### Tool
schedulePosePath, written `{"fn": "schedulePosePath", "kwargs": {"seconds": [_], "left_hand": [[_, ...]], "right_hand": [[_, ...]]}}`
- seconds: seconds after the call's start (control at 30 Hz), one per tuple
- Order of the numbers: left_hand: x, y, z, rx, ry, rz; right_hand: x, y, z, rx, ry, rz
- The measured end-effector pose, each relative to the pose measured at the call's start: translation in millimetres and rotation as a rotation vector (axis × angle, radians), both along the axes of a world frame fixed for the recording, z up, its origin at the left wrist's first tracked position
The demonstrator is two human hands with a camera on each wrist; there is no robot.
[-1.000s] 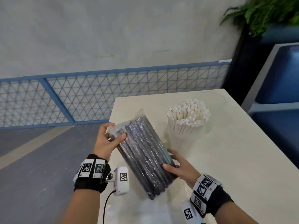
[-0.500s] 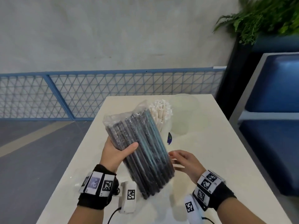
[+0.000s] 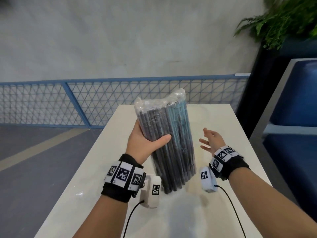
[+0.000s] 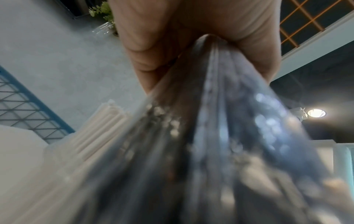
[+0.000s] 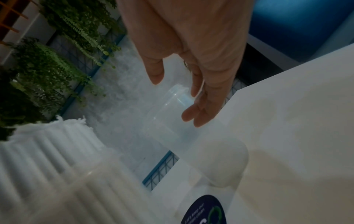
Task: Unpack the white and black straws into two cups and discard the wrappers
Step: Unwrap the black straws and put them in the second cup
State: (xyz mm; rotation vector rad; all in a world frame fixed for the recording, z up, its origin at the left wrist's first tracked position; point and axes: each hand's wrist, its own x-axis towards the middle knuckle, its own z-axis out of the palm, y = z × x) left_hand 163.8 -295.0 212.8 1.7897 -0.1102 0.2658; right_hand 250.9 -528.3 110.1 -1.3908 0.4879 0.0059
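The left hand [image 3: 145, 143] has raised the black straw pack [image 3: 165, 141] nearly upright; the right hand [image 3: 210, 140] let go.

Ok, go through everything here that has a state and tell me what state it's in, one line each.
Black straw pack: still sealed in its wrapper, held nearly upright above the table.
Left hand: grips the pack.
Right hand: open, holds nothing.
White straws: unpacked, standing in a cup.
Second cup: upright, empty.
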Motion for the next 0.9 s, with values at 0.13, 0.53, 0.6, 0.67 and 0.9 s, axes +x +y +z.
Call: {"fn": "schedulePosePath", "kwargs": {"seconds": [0.13,0.53,0.6,0.67,0.9], "left_hand": [[16,-1,11,0.012,-0.030,0.015],[55,-8,3,0.079,-0.001,-0.024],[57,-7,2,0.075,0.005,-0.023],[57,-8,1,0.071,0.011,-0.025],[47,-8,-7,0.075,0.019,-0.046]], "right_hand": [[24,-2,1,0.017,0.035,0.002],[77,1,8,-0.091,-0.045,-0.053],[73,-1,10,-0.113,-0.063,-0.066],[63,-5,8,-0.122,-0.075,-0.071],[0,-23,3,-0.107,-0.111,-0.128]]}}
